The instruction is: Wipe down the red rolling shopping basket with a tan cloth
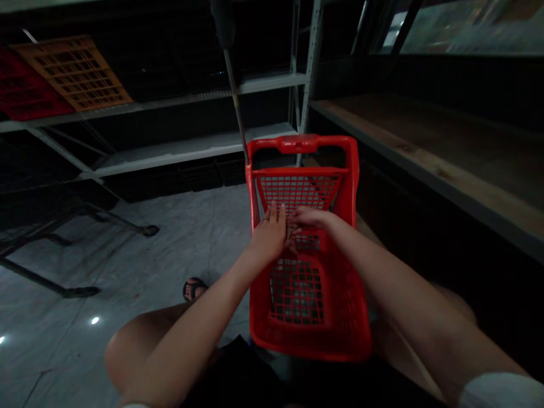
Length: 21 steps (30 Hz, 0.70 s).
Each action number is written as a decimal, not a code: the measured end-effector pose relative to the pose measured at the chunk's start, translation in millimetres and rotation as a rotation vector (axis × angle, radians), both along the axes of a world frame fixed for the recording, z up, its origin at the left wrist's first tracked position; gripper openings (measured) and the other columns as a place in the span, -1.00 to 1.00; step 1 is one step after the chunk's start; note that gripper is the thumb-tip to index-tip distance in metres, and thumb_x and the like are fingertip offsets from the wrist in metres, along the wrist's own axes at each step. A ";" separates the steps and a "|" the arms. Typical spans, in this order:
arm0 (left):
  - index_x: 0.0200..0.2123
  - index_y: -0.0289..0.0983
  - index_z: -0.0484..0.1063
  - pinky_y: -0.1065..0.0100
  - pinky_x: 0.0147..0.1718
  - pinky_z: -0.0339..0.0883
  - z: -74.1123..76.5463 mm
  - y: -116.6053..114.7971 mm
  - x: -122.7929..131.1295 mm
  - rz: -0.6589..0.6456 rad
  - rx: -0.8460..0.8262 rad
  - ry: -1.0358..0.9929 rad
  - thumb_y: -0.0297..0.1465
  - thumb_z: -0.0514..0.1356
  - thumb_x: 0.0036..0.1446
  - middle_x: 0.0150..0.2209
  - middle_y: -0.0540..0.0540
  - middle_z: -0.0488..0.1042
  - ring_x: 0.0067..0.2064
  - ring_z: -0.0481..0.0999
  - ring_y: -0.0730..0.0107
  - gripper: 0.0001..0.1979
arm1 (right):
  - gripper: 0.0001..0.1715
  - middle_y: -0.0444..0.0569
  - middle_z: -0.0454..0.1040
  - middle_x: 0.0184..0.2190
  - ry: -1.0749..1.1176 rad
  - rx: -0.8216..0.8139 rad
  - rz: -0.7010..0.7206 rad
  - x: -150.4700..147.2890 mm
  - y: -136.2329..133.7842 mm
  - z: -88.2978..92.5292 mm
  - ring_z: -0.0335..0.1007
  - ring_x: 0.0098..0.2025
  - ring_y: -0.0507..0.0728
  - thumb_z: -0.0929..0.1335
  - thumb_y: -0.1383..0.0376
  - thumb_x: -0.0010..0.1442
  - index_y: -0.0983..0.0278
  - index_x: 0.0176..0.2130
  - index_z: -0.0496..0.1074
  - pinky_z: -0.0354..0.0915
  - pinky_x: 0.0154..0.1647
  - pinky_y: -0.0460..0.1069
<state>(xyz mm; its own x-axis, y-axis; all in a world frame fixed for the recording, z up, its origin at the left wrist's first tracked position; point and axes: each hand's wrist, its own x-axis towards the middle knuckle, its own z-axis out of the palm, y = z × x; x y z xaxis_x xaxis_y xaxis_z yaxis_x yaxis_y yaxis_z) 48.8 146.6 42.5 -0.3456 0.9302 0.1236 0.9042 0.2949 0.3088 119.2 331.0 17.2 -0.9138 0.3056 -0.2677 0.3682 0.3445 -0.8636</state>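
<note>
A red plastic shopping basket (361, 317) with a mesh bottom and a raised handle frame stands between my knees. Both my hands are over its inside, close together near the mesh back panel (304, 187). My left hand (274, 229) has its fingers stretched out, back of the hand up, and a ring shows on one finger. Just beside it, my right hand (312, 218) reaches in from the right with fingers apart, pointing toward the left palm. The fingertips between the hands are dark and blurred. I make out no object in either hand.
Metal shelving (178, 156) runs along the back, holding an orange crate (79, 73) and a red crate (29, 85). A thin pole (236, 96) leans behind the basket. To the right is a wooden ledge (408, 150). Dark metal legs (80, 292) stand on the floor at left.
</note>
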 end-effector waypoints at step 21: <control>0.19 -0.42 0.47 -0.18 0.45 -0.01 3.3 177.7 -34.1 0.229 0.475 0.153 -0.47 0.10 0.29 0.18 -0.35 0.57 0.21 0.53 -0.02 -0.56 | -0.39 0.29 0.67 -0.15 -0.053 1.084 -0.525 20.0 109.5 72.0 0.62 -0.07 0.34 0.11 0.19 0.48 0.37 -0.12 0.66 0.43 0.02 0.16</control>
